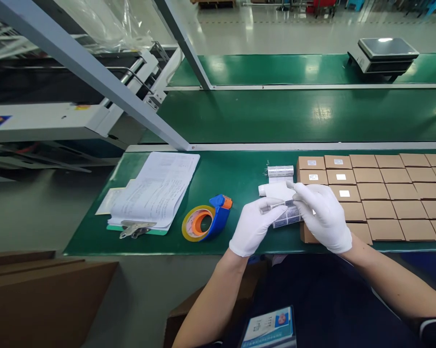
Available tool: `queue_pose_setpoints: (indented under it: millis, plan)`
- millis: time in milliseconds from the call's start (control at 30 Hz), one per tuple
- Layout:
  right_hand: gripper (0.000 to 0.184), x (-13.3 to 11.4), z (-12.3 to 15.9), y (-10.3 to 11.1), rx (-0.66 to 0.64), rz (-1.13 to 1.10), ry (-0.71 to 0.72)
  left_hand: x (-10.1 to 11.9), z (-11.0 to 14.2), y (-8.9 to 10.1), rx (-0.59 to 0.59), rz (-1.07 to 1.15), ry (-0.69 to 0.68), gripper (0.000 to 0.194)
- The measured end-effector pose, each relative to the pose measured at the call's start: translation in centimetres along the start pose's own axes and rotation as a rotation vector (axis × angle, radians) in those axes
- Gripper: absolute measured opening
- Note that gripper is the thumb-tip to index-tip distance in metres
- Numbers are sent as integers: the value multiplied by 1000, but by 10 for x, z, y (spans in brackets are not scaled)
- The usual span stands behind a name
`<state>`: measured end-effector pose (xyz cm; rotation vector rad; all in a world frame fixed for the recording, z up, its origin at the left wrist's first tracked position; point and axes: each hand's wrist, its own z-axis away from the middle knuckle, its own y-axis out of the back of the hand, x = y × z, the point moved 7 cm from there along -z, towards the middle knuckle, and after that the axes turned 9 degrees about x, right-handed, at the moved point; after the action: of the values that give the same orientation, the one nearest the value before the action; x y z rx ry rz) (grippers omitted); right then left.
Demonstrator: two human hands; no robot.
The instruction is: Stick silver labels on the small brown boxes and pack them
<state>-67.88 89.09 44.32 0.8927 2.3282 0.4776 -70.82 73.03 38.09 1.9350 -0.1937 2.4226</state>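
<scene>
My left hand (pixel 254 226), in a white glove, pinches one end of a slim, shiny, pen-like thing (pixel 278 205). The other end lies at the gloved fingertips of my right hand (pixel 322 216), whose fingers are closed around it. Its exact kind is too small to make out. Right behind and below my fingers lie rolls of labels: a silvery roll (pixel 280 171), a white roll (pixel 274 190) and a printed silvery strip (pixel 287 216), partly hidden by my hands. Close to my right hand stand rows of small brown cardboard boxes (pixel 375 194), a few bearing white labels.
A blue tape dispenser (pixel 221 217) with yellow tape lies left of my hands. Further left is a clipboard with papers (pixel 156 191). A grey metal post (pixel 131 101) slants above the table's left side. Beyond are a green conveyor (pixel 275 116) and a scale (pixel 384 55).
</scene>
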Motion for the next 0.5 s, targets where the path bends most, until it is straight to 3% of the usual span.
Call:
queue_pose_setpoints:
  millis: [167,267,367,500]
  plan:
    - [78,-9,8,7,113,29,158,-5,-1,6,50,-29,28,29]
    - [85,-13,8,10,166,-53,53,-5,0,8,103,-78,-20,26]
    - [87,-14,6,-2,86,-138,-80,-1,3,4,96,-103,-69,20]
    - [85,-10,7,-15,36,-167,-155,2,8,0,61,-99,-61,19]
